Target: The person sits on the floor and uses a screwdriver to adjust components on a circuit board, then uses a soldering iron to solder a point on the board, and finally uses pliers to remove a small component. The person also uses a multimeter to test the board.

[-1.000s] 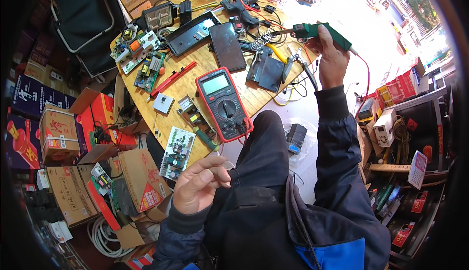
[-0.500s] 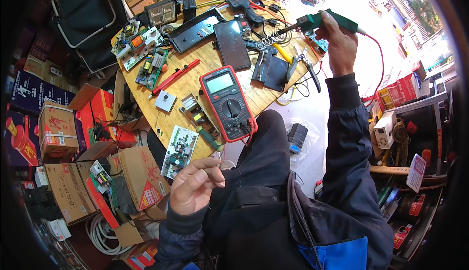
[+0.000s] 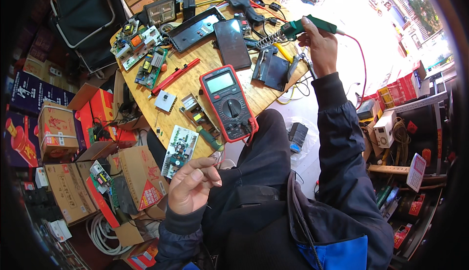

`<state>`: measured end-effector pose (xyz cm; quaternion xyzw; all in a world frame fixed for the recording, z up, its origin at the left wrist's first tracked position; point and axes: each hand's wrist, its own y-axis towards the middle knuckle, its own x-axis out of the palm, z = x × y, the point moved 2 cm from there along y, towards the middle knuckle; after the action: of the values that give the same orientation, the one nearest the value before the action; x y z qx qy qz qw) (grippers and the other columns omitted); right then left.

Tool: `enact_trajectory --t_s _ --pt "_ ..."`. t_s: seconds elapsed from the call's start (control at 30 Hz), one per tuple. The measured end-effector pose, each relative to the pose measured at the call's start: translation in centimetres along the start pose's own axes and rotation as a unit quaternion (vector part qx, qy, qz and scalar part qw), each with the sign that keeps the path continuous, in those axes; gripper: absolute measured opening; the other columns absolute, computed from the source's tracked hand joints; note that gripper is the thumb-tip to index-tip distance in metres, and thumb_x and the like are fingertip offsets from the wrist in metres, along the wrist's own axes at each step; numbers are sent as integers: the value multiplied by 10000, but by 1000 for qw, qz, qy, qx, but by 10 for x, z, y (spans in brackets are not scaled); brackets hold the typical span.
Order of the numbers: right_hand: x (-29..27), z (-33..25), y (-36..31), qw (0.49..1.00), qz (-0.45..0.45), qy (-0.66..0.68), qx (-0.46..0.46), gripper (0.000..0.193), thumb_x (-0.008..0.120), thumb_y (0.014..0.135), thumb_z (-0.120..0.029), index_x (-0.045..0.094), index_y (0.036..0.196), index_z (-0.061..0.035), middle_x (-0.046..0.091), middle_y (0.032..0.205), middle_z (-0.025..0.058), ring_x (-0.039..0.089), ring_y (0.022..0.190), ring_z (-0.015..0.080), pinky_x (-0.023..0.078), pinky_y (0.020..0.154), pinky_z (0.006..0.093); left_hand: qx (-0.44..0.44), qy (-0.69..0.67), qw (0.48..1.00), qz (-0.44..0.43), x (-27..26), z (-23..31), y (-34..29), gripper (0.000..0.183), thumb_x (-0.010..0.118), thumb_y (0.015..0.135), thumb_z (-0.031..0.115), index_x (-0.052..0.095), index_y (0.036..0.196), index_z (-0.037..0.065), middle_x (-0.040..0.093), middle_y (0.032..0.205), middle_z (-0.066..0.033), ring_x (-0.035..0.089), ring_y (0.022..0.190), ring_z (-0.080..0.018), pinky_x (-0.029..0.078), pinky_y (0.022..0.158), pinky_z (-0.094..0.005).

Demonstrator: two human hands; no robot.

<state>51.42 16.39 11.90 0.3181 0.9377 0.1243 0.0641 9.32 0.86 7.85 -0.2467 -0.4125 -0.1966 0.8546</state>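
My right hand (image 3: pixel 321 50) is wrapped round the green handle of a soldering iron (image 3: pixel 323 24). The iron's front end lies in the coiled spring of a stand (image 3: pixel 270 40), whose dark base (image 3: pixel 276 74) rests near the table's right edge. Over my lap, my left hand (image 3: pixel 190 188) is closed, its fingers curled toward the thumb; whatever they pinch is too small to make out. Just beyond it are a white circuit board (image 3: pixel 180 150), a green-handled screwdriver (image 3: pixel 210 138) and a red multimeter (image 3: pixel 228 104).
A black phone (image 3: pixel 232 45), an open black casing (image 3: pixel 195 31), a red pen-like tool (image 3: pixel 175 78) and circuit boards (image 3: pixel 150 67) crowd the wooden table (image 3: pixel 188 82). Pliers (image 3: pixel 294 64) lie beside the stand. Cardboard boxes (image 3: pixel 141 177) stand to the left. The iron's red cord (image 3: pixel 364 69) hangs at right.
My right hand has moved left and slightly down with the soldering iron, bringing its front end further into the spring. My left hand has barely shifted.
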Motion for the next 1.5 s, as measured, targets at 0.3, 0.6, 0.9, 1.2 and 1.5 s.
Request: enact_trajectory --t_s 0.3,0.6,0.9,1.2,1.5 --pt "-38 4 -53 939 -13 -338 -66 677 762 895 -268 576 1438 91 650 1338 265 654 1224 339 524 1037 406 15 16 1000 11 -4 0 0 399 624 1020 205 612 1319 -59 731 1034 -202 712 916 -291 544 906 -456" --pt "-64 78 -56 818 -47 -573 7 561 618 872 -123 568 1404 48 690 1197 311 666 1130 459 511 1015 518 68 36 997 5 -10 13 -17 381 619 1023 168 619 1298 -96 730 1041 -210 716 961 -288 572 908 -382" --pt "-107 93 -45 896 -70 -438 -3 347 577 993 -155 667 1240 71 702 1134 331 677 1072 473 512 978 492 184 265 923 208 -44 49 -58 383 678 997 137 625 1323 -57 725 1094 -128 675 973 -189 543 896 -342" --pt "-108 1 -148 958 -61 -130 248 238 587 1069 -214 673 1168 -15 443 701 -56 383 567 42 276 509 226 226 668 643 297 -63 22 -34 919 989 680 314 557 1434 15 560 1369 -178 559 1290 -353 476 1069 -453" --pt "-85 -25 -195 911 -234 287 184 341 612 1055 -216 614 1304 17 623 1223 131 588 1141 229 471 1004 411 204 635 686 292 -71 10 -17 861 973 688 162 543 1416 -1 589 1309 -201 610 1192 -380 495 1020 -442"
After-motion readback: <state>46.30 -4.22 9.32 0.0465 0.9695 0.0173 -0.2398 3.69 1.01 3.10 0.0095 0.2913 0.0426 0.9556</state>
